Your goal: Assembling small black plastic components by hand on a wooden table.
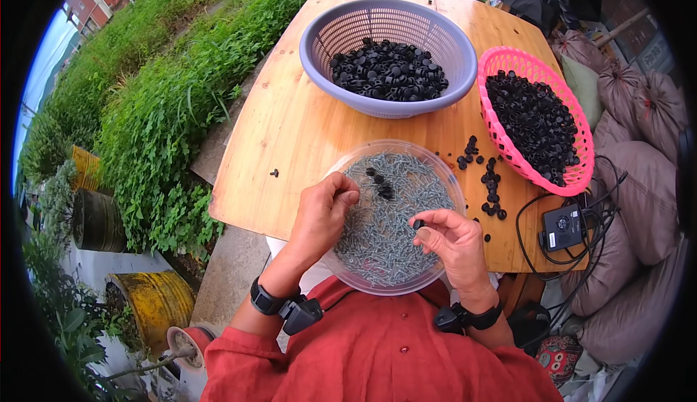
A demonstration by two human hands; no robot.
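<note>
My right hand (457,246) pinches a small black round cap (418,224) between thumb and fingertips, above the right side of a clear round tub (356,281). Small silvery screws (392,246) cover the tub's bottom. Over the tub's left side, my left hand (327,210) is closed with its fingertips together; whatever they hold, if anything, is hidden. A short cluster of black pieces (380,183) lies on the screws, just right of my left hand. Loose black caps (492,188) are scattered on the table to the right of the tub.
On the wooden table (268,119), a grey-purple basket (319,61) of black caps stands at the back. A pink basket (501,137) holding small black parts is at the right. Near the right edge lie a black box (563,228) and cables (524,239). Stuffed sacks (632,191) stand beyond.
</note>
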